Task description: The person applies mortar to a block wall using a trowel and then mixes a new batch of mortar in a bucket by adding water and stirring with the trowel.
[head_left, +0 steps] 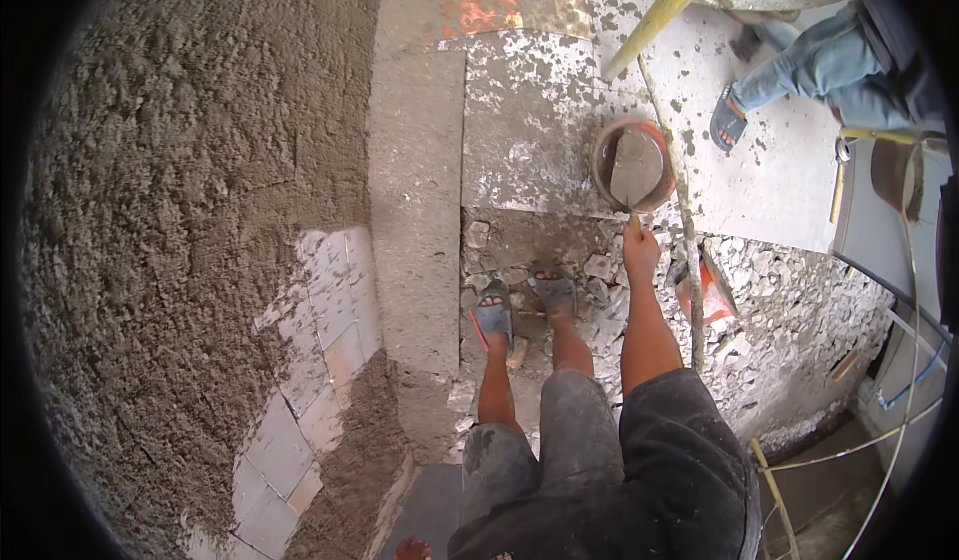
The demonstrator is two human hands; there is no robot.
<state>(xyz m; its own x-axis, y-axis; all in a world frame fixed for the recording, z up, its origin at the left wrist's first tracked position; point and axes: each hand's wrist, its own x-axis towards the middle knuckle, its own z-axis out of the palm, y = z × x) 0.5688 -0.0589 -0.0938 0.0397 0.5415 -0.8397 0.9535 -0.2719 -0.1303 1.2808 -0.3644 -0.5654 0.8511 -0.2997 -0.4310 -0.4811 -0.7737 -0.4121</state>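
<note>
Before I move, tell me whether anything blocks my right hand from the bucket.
Nothing visible does: your right hand grips the trowel, its blade within the mouth of the bucket. A pole passes to their right, not between.

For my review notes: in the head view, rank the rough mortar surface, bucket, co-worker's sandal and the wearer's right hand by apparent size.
Largest to smallest:
1. Rough mortar surface
2. Bucket
3. Right hand and co-worker's sandal: too alike to rank, and distance from the camera may differ.
</note>
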